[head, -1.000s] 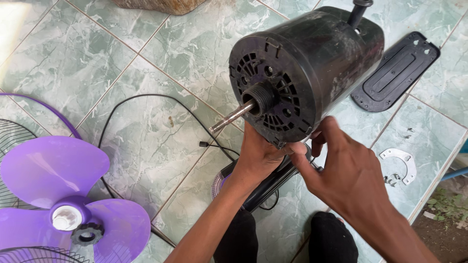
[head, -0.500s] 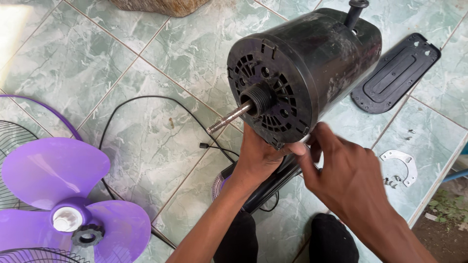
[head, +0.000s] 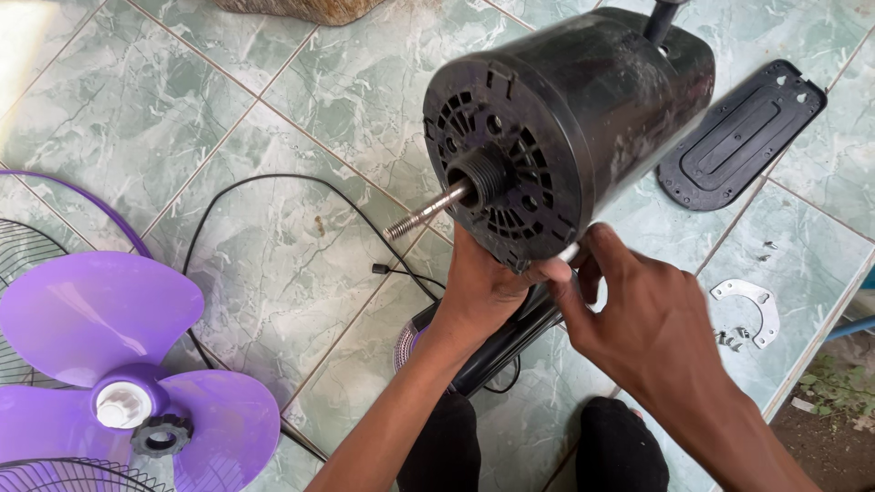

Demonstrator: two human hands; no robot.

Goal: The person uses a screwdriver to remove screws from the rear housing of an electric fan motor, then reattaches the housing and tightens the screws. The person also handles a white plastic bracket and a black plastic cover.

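Purple fan blade (head: 109, 337) lies cut off at the frame's left. Left hand (head: 488, 287) grips the black, dusty motor housing (head: 565, 118) from beneath, fingers hidden; right hand (head: 652, 319) pinches its lower rim, above the tiled floor (head: 273, 118).

The fan motor housing (head: 583, 118) sits raised above the tiled floor (head: 273, 109) at the centre of the view, its threaded shaft (head: 427, 211) pointing left and toward the viewer. The left hand (head: 483, 287) is under the housing's lower front edge, touching it; the right hand (head: 652, 319) is just to its right, fingertips at the same edge. Below both hands, on the floor, lies the fan stand base (head: 492, 342). To the right of the housing lies a flat cover plate (head: 743, 137), and nearer the viewer a small metal bracket (head: 752, 305) with loose screws (head: 734, 337) beside it. Far left lies the fan blade (head: 100, 319), a locking nut (head: 159, 437) resting on it, over a wire grille (head: 27, 264). A power cord (head: 273, 182) loops between blade and housing.
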